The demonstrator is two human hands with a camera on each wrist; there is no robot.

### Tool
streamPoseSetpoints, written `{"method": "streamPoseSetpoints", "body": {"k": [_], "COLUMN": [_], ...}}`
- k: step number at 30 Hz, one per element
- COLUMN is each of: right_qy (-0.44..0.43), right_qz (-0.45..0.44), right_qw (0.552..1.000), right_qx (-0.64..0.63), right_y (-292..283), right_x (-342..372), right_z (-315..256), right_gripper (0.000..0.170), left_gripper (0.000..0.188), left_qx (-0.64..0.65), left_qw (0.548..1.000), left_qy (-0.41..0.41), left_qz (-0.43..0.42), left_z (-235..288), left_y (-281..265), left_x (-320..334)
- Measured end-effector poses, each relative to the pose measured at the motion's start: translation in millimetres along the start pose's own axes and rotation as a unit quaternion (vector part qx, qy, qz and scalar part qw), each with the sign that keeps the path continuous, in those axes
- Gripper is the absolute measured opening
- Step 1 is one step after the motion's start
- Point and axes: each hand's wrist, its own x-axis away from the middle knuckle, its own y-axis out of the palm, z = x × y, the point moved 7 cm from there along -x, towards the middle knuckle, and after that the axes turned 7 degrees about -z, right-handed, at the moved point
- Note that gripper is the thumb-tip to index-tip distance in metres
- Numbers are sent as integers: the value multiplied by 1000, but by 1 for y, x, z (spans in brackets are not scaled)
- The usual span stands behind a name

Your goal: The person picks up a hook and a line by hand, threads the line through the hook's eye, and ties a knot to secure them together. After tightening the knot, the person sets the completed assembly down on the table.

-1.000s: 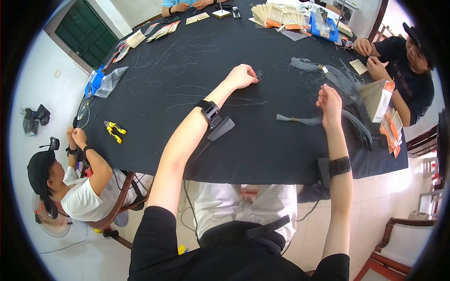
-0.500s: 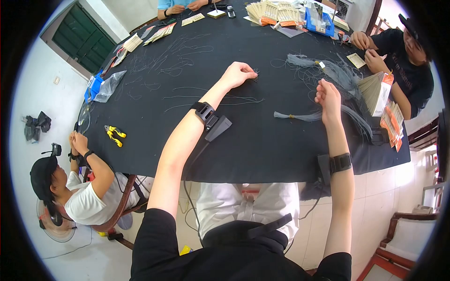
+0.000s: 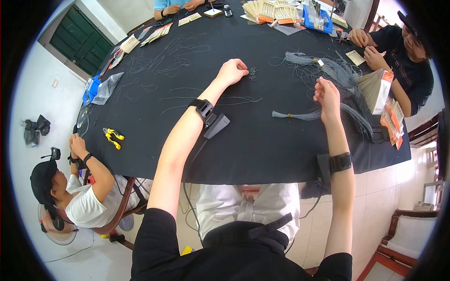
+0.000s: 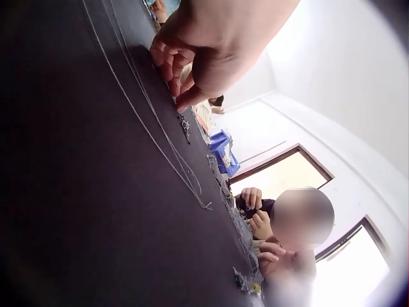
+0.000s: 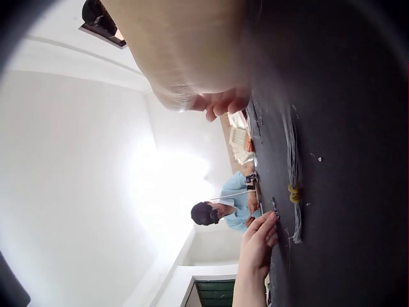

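Observation:
My left hand (image 3: 231, 73) is low over the black tabletop, its bent fingers and thumb close together at the left side of a small pile of tangled grey bits (image 3: 252, 73). In the left wrist view its fingertips (image 4: 181, 106) are right at the pile (image 4: 185, 126); I cannot tell whether they pinch one of the bits. My right hand (image 3: 328, 98) hovers with loosely curled fingers, and nothing shows in it. Beneath it runs a bundle of grey line (image 3: 297, 116) tied with a yellow band (image 5: 294, 194). Several single strands (image 3: 229, 97) lie near my left wrist.
A larger loose heap of grey line (image 3: 323, 68) lies right of centre. Card packs (image 3: 375, 89) stand at the right edge. Yellow-handled pliers (image 3: 113, 137) lie left. Blue trays (image 3: 317, 21) and stacked cards (image 3: 269, 11) are at the back. Other people sit around the table.
My left hand has drawn slightly left, and more of the grey pile shows beside its fingertips. The right hand stays raised in nearly the same place. The head view has shifted a little.

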Motion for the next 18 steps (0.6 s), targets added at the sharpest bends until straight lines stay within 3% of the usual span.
{"method": "streamPoseSetpoints", "body": {"k": [12,18], "right_qy": [1,-7], "right_qz": [0,-2], "right_qw": [1000,1000], "right_qx": [14,10], "right_y": [0,-1], "right_x": [0,-1], "right_z": [-1,-2], "right_gripper": [15,16], "left_gripper": [19,9], "left_qx": [-79,-186], "left_qw": [996,933], "left_qy": [40,248], "left_qz": [-12,186], "left_z": [8,48], "left_y": [6,-13], "left_x": [-3,26]}}
